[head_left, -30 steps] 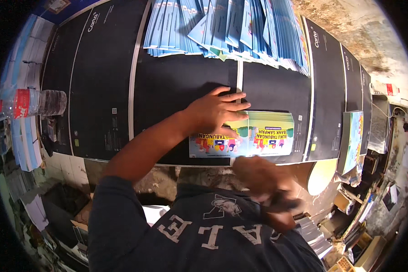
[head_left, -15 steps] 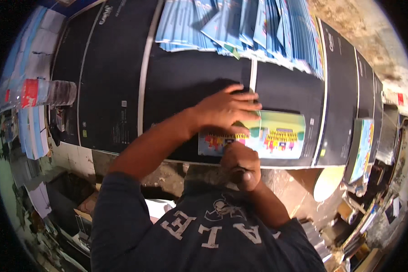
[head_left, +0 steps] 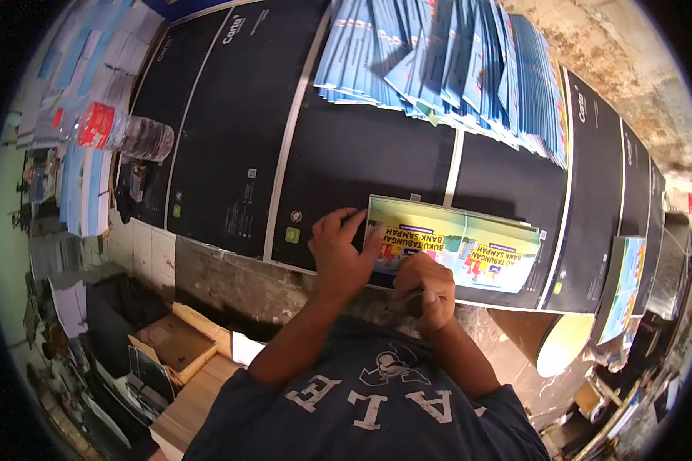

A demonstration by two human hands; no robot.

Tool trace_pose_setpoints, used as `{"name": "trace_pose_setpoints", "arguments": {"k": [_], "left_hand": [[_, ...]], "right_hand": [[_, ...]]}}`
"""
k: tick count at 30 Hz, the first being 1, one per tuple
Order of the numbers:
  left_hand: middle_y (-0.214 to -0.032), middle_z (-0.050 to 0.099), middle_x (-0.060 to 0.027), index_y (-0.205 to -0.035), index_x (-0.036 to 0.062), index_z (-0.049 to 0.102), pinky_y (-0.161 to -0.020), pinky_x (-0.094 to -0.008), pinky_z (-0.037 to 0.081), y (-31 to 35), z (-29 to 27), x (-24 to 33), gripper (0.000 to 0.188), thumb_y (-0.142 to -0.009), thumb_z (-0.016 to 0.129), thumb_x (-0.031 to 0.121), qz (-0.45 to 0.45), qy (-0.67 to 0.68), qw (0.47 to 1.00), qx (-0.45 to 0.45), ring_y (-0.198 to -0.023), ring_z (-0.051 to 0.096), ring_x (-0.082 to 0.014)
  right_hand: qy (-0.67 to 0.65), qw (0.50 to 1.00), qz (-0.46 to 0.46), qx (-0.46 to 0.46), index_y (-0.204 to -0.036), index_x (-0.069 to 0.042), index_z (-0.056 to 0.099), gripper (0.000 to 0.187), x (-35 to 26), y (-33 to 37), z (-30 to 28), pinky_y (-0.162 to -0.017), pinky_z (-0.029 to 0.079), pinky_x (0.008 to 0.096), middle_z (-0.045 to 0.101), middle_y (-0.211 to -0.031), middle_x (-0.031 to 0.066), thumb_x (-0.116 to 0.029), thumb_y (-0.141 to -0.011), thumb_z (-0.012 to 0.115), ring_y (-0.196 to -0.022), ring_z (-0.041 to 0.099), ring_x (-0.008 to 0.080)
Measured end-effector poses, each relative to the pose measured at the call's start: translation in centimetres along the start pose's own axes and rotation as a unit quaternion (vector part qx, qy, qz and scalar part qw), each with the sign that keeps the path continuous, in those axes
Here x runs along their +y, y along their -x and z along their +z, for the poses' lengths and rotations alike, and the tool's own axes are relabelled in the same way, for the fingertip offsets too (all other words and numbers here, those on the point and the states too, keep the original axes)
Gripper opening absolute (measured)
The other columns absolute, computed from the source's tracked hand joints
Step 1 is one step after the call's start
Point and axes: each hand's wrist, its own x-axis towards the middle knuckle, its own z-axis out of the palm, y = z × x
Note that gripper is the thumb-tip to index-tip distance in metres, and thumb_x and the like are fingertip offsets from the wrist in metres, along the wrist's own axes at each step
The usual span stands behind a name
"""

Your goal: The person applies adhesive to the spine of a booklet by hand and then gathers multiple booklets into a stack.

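A printed booklet sheet [head_left: 496,269], green and yellow with colourful figures on pale blue, lies near the front edge of a black-covered table. It bears two covers side by side, upside down to me, and other sheets appear to lie under it. My left hand [head_left: 342,253] is at its left end, thumb on the edge and fingers apart. Over the sheet's lower middle, my right hand [head_left: 425,288] is closed in a fist. Something dark shows at its underside, but I cannot make out what it holds.
Overlapping blue booklets [head_left: 438,65] fill the far side of the table. A plastic bottle [head_left: 123,132] with a red label lies at the left. Another printed stack [head_left: 623,288] sits at the right edge, near a round-ended tube [head_left: 559,346]. An open cardboard box [head_left: 181,342] is below left.
My left hand has moved from above the sheet's middle down to its left end. My right hand stays closed over the sheet. The view has shifted, so the table appears lower and further right.
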Motion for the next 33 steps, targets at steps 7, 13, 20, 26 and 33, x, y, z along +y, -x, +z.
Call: {"name": "trace_pose_setpoints", "arguments": {"k": [7, 13, 20, 26, 33], "left_hand": [[-0.089, 0.066, -0.012, -0.108, 0.0037, 0.066, -0.08, -0.0429, 0.05, -2.4, -1.2, 0.5, 0.035, -0.086, 0.071, 0.03, -0.193, 0.279, 0.934, -0.116, -0.086, 0.063, -0.0329], [-0.083, 0.065, -0.0115, -0.093, 0.0033, 0.072, -0.071, -0.0426, 0.049, -3.4, -0.4, -0.9, 0.018, -0.084, 0.073, 0.019, 0.075, 0.058, 0.994, -0.059, -0.076, 0.062, -0.0314], [-0.083, 0.065, -0.0086, -0.096, 0.0037, 0.072, -0.069, -0.0382, 0.047, -4.1, -1.6, -0.4, 0.016, -0.083, 0.072, 0.014, -0.13, 0.214, 0.949, -0.192, -0.074, 0.062, -0.0257], [-0.084, 0.067, -0.0112, -0.093, 0.0013, 0.072, -0.067, -0.0381, 0.05, -1.6, 0.2, -3.5, 0.022, -0.081, 0.076, 0.019, 0.301, 0.009, 0.954, 0.018, -0.075, 0.066, -0.0271], [-0.079, 0.064, -0.0113, -0.089, 0.0034, 0.072, -0.066, -0.0402, 0.05, -5.8, -1.9, -1.6, 0.02, -0.081, 0.077, 0.021, -0.105, 0.238, 0.933, -0.249, -0.071, 0.064, -0.0291]], "right_hand": [[-0.013, 1.0, -0.002, -0.013, -0.067, -0.004, 0.062, 0.048, 0.6, 0.6, -0.1, -0.062, 0.042, 0.0388, 0.064, -0.068, 0.0111, -0.034, -0.099, 0.042, -0.06, 0.057, 0.0284], [-0.022, 0.999, 0.035, -0.015, -0.068, -0.005, 0.063, 0.046, 0.9, 1.1, -0.3, -0.063, 0.042, 0.039, 0.064, -0.068, 0.0107, -0.033, -0.099, 0.042, -0.061, 0.057, 0.0282], [-0.001, 1.0, 0.005, -0.015, -0.069, -0.005, 0.063, 0.042, 1.1, 1.1, -0.2, -0.062, 0.042, 0.0394, 0.064, -0.068, 0.0105, -0.031, -0.096, 0.046, -0.06, 0.057, 0.0281], [-0.006, 1.0, 0.013, -0.01, -0.068, -0.003, 0.063, 0.039, 1.0, 0.9, -0.2, -0.061, 0.042, 0.0391, 0.063, -0.067, 0.0115, -0.029, -0.093, 0.047, -0.06, 0.056, 0.0283], [-0.037, 0.999, 0.026, -0.016, -0.068, -0.004, 0.063, 0.031, 1.3, 1.4, -0.5, -0.062, 0.043, 0.0383, 0.062, -0.067, 0.0114, -0.022, -0.089, 0.049, -0.063, 0.057, 0.0282]]}}
